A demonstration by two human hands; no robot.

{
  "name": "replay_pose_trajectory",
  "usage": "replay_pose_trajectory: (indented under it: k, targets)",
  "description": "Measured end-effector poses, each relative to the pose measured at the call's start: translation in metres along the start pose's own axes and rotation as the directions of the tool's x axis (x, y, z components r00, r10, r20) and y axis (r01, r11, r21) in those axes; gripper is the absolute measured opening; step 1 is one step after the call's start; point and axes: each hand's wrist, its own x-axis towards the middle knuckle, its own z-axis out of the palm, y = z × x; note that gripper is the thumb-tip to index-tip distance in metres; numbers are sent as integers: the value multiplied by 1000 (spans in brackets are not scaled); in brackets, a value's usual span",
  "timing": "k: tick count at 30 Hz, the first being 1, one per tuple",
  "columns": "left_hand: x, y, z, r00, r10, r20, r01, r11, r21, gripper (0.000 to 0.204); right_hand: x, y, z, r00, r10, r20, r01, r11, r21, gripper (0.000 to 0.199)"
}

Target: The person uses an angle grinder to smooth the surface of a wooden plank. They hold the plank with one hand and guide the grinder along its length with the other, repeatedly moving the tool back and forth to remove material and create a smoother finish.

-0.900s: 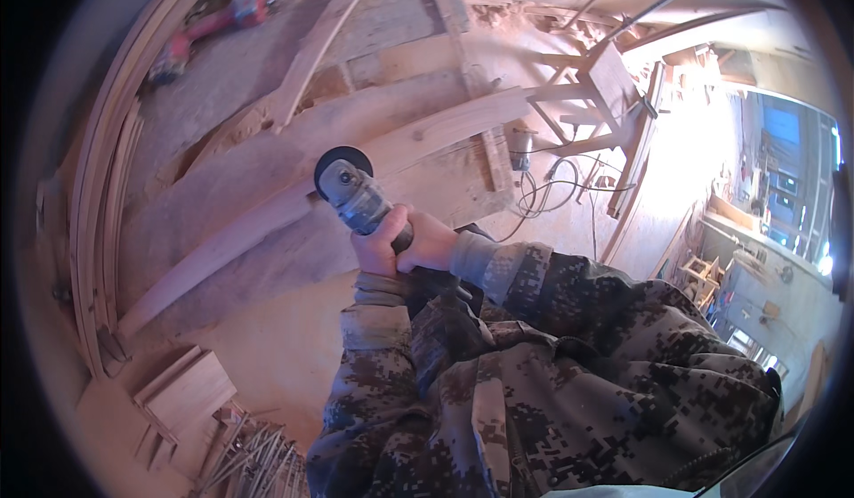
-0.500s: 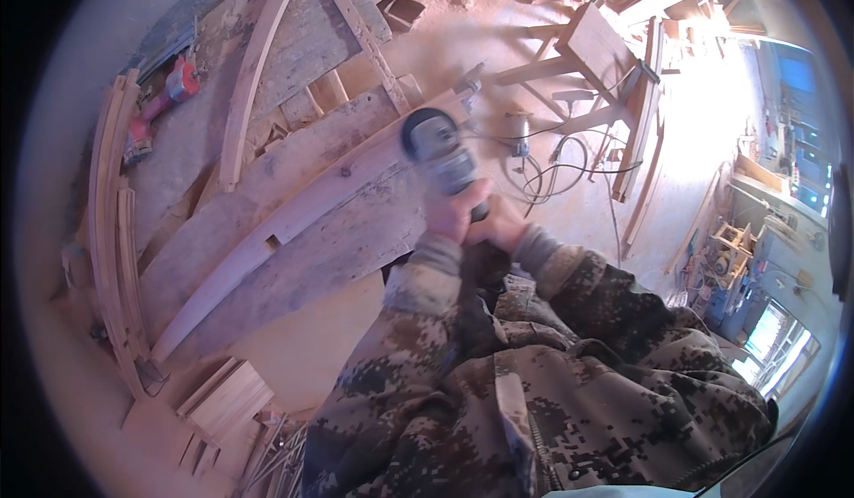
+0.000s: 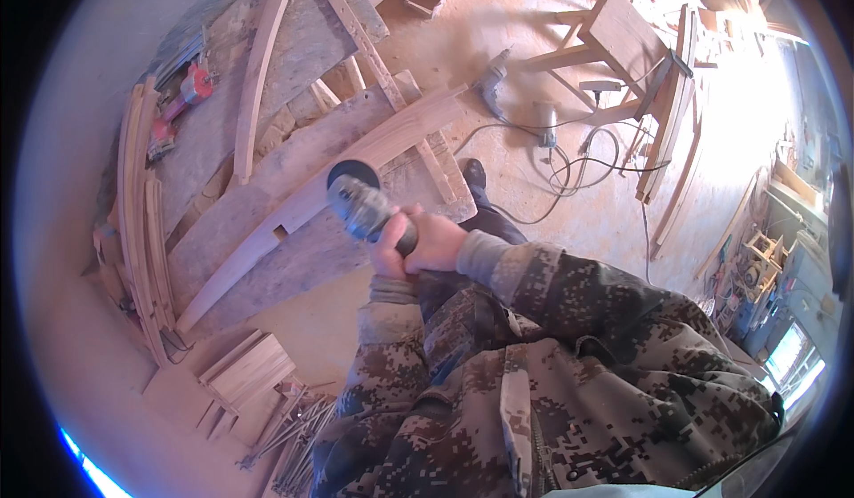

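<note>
Both hands are closed around the grey body of an angle grinder (image 3: 360, 210), whose round black disc lies against or just above a long curved wooden beam (image 3: 307, 202). My left hand (image 3: 389, 242) wraps the handle end from the near left. Against it, my right hand (image 3: 436, 238) grips the same end from the right; its fingers are partly hidden. The beam has a small square mortise left of the disc and rests on a dusty workbench board (image 3: 267, 275), its narrow end toward the lower left.
A red power tool (image 3: 182, 106) lies at the left among curved timber strips (image 3: 142, 222). On the floor right of the bench are a drill (image 3: 492, 89), another corded tool (image 3: 546, 124) and looped black cable (image 3: 569, 173). A wooden stool (image 3: 623, 40) lies tipped beyond. Stacked boards (image 3: 249, 369) stand lower left.
Both hands have carried the grinder left and nearer along the beam, from its far right part toward the mortise. The view has shifted, showing more floor and a foot beside the bench.
</note>
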Motion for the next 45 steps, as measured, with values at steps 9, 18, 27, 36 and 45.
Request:
replay_pose_trajectory:
  k: [9, 18, 27, 36, 45]
  targets:
    - [15, -56, 93, 991, 11, 131, -38, 979, 202, 23, -57, 40, -77, 990, 105, -97, -80, 969, 234, 50]
    - [15, -48, 144, 982, -70, 175, 7, 942, 336, 26, -78, 52, -92, 969, 102, -225, 9, 895, 445, 42]
    - [20, -42, 122, 982, -34, 185, -16, 964, 266, 26, -63, 49, -78, 970, 132, -205, -44, 921, 387, 39]
    - [40, -28, 162, 974, -85, 211, -4, 921, 389, 27, -57, 37, -105, 931, 71, -359, 118, 870, 478, 30]
    - [21, 34, 39, 996, 6, 94, -18, 992, 126, 21, 1, -16, -4, 988, 33, -151, 18, 945, 326, 28]
